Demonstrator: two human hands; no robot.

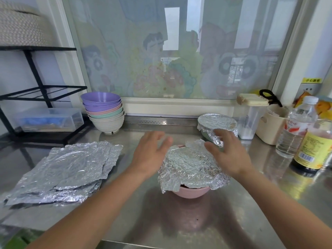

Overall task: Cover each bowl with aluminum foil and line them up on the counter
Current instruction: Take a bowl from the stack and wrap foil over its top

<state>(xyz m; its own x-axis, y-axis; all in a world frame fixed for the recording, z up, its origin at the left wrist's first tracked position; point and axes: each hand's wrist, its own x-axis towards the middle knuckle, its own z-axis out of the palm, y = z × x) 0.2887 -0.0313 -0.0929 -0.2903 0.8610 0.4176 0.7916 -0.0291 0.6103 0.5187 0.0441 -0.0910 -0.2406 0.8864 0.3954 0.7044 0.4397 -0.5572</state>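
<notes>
Sitting on the counter (pixel 179 223), the pink bowl (pixel 190 192) wears a foil sheet (pixel 188 164) draped over its rim. Two hands flank it — left hand (pixel 150 152) at its far-left edge, right hand (pixel 229 154) at its right — fingers spread, gripping nothing.

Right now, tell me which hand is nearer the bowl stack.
Left. The left hand hovers right of the stack, by the pink bowl; the right hand is farther right, across that bowl.

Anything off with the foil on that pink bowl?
Yes. The foil on the pink bowl is loose: its front edge flares out untucked, a corner sticks up at the back, and some rim shows back left.
</notes>
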